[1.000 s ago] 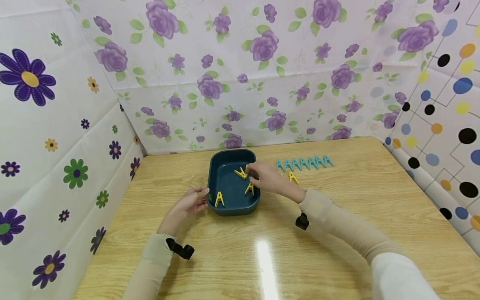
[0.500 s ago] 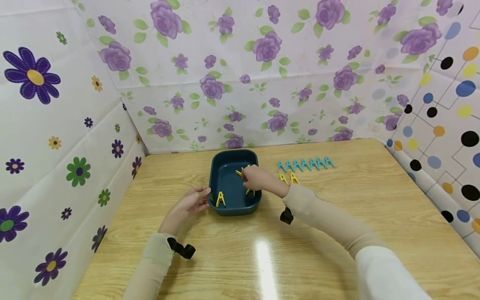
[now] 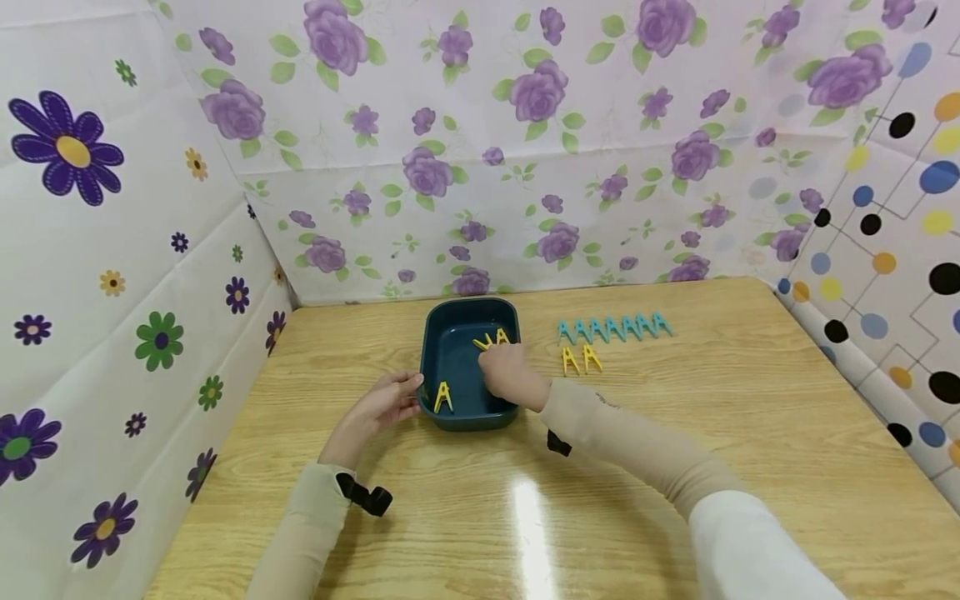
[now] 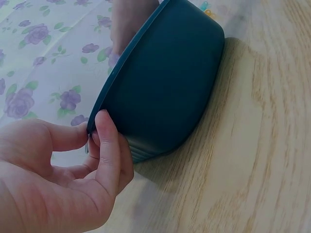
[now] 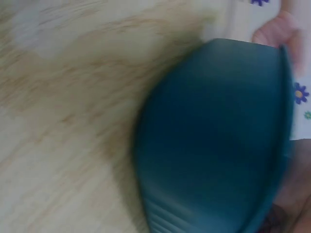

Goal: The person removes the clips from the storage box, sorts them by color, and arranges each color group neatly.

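Note:
My left hand (image 3: 382,406) pinches the near-left rim of a dark teal plastic bin (image 3: 467,422) between thumb and fingers; the left wrist view shows this grip on the bin's edge (image 4: 108,90) closely. My right hand (image 3: 512,375) reaches down over the bin's right side, its fingertips hidden behind the back of the hand. Inside the bin, a yellow clothespin (image 3: 443,397) leans at the near left. Two more, a yellow clothespin (image 3: 502,336) and a yellow clothespin (image 3: 482,342), show just beyond my right hand. In the right wrist view, the bin's outer wall (image 5: 209,141) blocks the fingers.
Right of the bin, several light-blue clothespins (image 3: 611,328) lie in a row on the wooden table (image 3: 637,500). Two yellow clothespins (image 3: 570,361) lie in front of that row. Floral cloth (image 3: 480,208) stands behind the table, with patterned sheets at both sides.
My right hand has moved down and nearer inside the bin, covering a yellow clothespin seen there before. A second yellow clothespin on the table has come into view. The left hand keeps its hold.

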`<state>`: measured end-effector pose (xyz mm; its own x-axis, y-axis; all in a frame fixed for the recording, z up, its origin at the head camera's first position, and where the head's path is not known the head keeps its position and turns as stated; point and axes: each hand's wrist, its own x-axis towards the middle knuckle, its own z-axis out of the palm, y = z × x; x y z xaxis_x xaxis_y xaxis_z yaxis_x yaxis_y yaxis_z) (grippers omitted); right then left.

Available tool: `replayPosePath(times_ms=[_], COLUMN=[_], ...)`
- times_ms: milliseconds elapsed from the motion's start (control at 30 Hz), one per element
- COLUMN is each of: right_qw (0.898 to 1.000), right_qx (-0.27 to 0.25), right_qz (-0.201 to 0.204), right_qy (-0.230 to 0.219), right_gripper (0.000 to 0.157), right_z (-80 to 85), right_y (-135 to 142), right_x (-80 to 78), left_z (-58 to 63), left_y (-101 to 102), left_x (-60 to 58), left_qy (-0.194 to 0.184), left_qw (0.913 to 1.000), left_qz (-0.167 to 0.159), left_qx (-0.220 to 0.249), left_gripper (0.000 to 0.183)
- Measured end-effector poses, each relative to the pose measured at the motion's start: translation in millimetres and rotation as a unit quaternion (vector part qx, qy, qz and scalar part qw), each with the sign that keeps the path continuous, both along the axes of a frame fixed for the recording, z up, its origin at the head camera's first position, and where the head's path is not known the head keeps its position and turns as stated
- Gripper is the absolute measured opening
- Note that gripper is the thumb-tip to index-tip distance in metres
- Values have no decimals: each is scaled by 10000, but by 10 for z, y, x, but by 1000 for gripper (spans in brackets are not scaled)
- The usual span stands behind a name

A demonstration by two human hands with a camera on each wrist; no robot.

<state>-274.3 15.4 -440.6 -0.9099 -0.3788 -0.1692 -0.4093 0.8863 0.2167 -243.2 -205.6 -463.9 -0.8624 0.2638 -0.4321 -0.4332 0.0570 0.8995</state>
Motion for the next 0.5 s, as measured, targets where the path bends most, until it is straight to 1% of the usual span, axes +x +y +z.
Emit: replayPosePath(times_ms=[67, 100, 200, 300, 333, 367, 433, 500], right_qw=[9996, 9994, 9992, 9969, 9953, 9937, 9912, 9898], right_qx=[154, 151, -136, -705, -875, -1019, -1174, -1246], right_qz=[85, 121, 210, 351, 404, 454, 533, 574], right_qy=[206, 281, 303, 91, -4, -107, -283, -390], right_gripper=[17, 16, 14, 10, 14, 20, 28, 25], right_z=[-35, -48, -69, -87, -94, -98, -108, -113], right_y=[-11, -11, 6, 50, 67, 85, 114, 134], right_x=[-4, -13, -48, -88, -97, -104, -111, -112], left_z=[0, 0, 0, 2, 3, 4, 5, 8], left_y=[5, 7, 10, 7, 5, 2, -3, -6], left_x=[-3, -5, -8, -10, -9, -9, -8, -6], left_qy=[17, 19, 41, 49, 51, 46, 34, 16], left_qw=[10000, 10000, 10000, 10000, 10000, 10000, 10000, 10000], left_qz=[-25, -25, -31, -36, -42, -44, -42, -22], left_qx=[20, 23, 27, 15, 12, 7, 6, 18], left_gripper=[42, 42, 41, 39, 39, 40, 40, 40])
